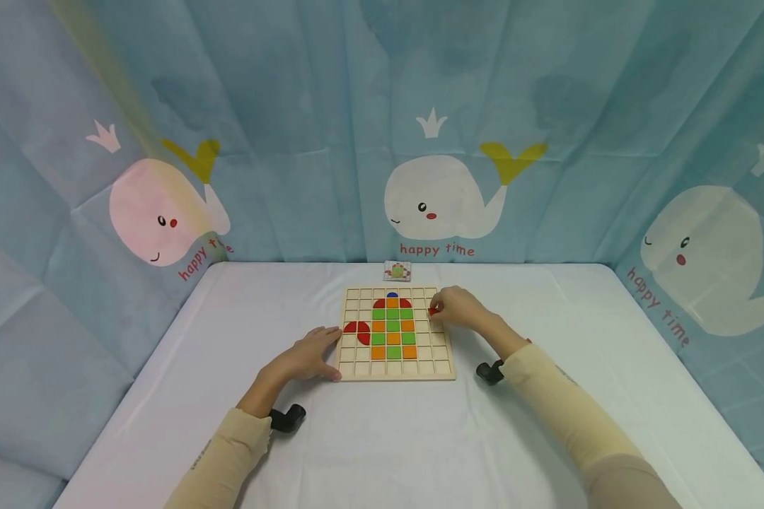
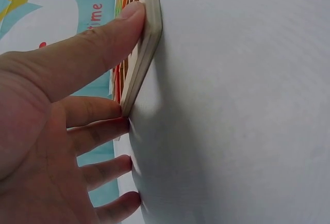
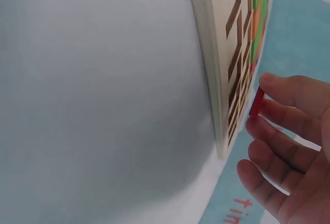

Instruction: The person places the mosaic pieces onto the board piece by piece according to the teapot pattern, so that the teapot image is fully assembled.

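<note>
A square wooden grid board point(image 1: 433, 369) lies on the white table, with green, orange, red and blue pieces set in its cells. My left hand point(image 1: 307, 355) rests at the board's left side, fingers spread and fairly straight. In the left wrist view its thumb point(image 2: 105, 48) touches the board's rim, while the other fingertips meet the board's edge and the tablecloth. Over the right part of the board, my right hand point(image 1: 463, 309) pinches a small red piece point(image 3: 257, 103) between thumb and fingers. The piece is held just off the board's surface; its full outline is hidden.
A small picture card point(image 1: 397, 271) with a coloured pattern lies behind the board. A whale-printed curtain point(image 1: 331, 212) closes off the back and sides of the table point(image 1: 382, 445). Each wrist wears a black camera mount. A bit of red shows beside the right wrist.
</note>
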Available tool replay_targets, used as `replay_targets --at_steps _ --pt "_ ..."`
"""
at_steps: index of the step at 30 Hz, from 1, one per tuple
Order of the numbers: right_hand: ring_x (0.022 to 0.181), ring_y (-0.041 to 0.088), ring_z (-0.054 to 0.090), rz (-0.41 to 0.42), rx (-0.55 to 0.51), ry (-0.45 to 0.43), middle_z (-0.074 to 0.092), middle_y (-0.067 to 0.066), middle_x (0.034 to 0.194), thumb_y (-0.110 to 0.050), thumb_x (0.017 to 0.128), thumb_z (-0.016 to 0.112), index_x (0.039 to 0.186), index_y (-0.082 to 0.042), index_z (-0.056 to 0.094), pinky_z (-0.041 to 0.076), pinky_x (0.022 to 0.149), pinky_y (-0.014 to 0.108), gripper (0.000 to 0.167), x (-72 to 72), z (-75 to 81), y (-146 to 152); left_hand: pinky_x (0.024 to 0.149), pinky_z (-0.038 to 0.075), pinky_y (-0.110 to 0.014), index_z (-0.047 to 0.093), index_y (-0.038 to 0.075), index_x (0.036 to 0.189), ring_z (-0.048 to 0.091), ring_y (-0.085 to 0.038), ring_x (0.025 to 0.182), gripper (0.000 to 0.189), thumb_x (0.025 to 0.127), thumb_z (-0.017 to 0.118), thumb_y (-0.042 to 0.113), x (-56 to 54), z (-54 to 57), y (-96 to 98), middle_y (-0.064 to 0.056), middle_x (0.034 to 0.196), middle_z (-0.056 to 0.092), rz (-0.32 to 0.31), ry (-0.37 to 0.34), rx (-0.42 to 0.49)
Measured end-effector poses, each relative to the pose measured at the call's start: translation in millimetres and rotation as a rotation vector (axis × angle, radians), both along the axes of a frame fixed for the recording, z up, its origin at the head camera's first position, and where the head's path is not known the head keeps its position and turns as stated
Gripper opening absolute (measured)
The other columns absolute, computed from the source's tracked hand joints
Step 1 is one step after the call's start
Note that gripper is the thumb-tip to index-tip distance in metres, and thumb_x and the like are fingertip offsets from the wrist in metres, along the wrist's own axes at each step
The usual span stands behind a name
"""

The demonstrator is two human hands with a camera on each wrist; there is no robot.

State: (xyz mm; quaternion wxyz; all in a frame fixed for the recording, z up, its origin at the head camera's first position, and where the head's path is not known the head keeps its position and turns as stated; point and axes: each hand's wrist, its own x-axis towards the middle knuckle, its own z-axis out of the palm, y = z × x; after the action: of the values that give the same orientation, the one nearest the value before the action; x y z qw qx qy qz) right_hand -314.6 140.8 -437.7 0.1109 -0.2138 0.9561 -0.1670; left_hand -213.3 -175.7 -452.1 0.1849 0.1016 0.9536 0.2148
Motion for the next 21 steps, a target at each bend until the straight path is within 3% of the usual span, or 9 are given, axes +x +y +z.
replay_targets --at_steps 21 --pt "0.076 0.017 0.058 0.0 0.036 0.003 0.073 0.006 0.094 -0.021 0.088 0.073 0.094 -0.006 0.076 0.054 0.08 0.033 0.016 -7.8 -7.2 -32 0.115 0.024 -0.063 0.037 0.005 0.15 0.022 -0.038 0.148 0.092 0.074 0.084 0.027 -2.5 -4.3 -1.2 -0.014 0.158 0.033 -0.014 0.007 -0.02"
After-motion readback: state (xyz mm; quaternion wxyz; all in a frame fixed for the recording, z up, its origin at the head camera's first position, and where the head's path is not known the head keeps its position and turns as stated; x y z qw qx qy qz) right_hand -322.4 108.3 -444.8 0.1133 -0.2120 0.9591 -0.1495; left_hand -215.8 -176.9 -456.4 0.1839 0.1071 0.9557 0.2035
